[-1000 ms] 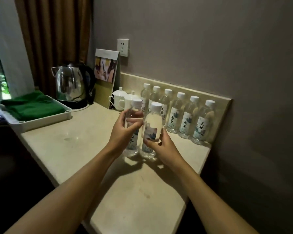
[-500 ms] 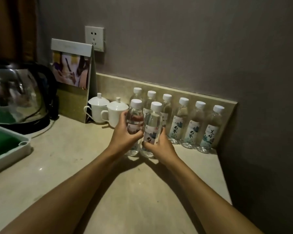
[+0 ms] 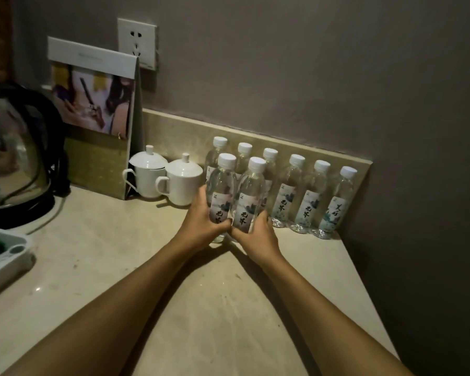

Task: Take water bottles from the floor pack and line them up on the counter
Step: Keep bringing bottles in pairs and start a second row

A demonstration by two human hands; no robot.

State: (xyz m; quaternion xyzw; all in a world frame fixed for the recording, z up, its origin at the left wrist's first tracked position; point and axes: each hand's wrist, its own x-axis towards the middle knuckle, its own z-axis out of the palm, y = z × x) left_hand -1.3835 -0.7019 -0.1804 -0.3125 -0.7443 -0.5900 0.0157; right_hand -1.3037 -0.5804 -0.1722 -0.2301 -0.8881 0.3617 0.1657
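- Both bottles have travelled toward the wall since the earlier frames and now stand upright, side by side, just in front of the back row; the view has closed in with them.
- Left hand [image 3: 201,225]: fingers curled round the lower body of the left-held bottle [image 3: 222,191], thumb across its label.
- Right hand [image 3: 255,234]: wrapped round the base of the right-held bottle [image 3: 250,195]; the two bottles touch or nearly touch.
- Back row [image 3: 307,196]: six capped bottles against the stone backsplash [image 3: 179,131], the three leftmost partly hidden behind the held pair.
- Counter [image 3: 228,308]: whether the held bottles' bases rest on it cannot be told; the hands cover them.
- Surroundings: two lidded white cups [image 3: 163,177] just left of the bottles, a folded card stand [image 3: 98,115], an electric kettle [image 3: 14,156] and a tray corner [image 3: 6,251] at far left.
- Step in hand: judged to be setting down the start of a second row.
- Next move: likely calls for seating both bases flat, releasing without tipping, and returning to the floor pack, which is out of view.
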